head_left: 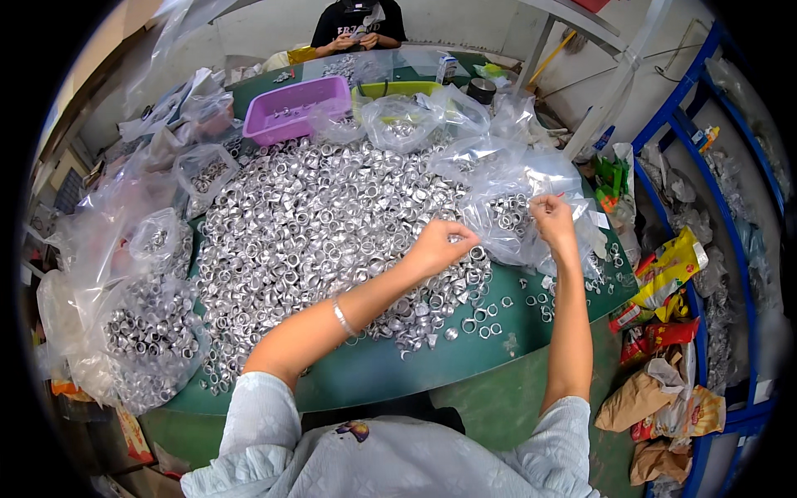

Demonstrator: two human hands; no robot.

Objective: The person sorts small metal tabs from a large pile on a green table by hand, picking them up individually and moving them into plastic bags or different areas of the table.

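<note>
A broad heap of shiny silver metal rings (324,224) covers the middle of a green table. At the heap's right edge my left hand (444,247) is closed, thumb and fingertips pinched together beside a clear plastic bag (490,236). Loose silver rings (510,212) lie in that bag. My right hand (553,220) is closed in a pinch at the bag's right side, with a small red tip showing by its fingers. What either pinch holds is too small to make out.
Loose rings (484,324) lie near the table's front edge. Filled clear bags (149,332) stand left; a purple basin (297,108) and green basin (398,88) stand behind the heap. A person (359,29) works across the table. Blue shelving (706,166) rises at right.
</note>
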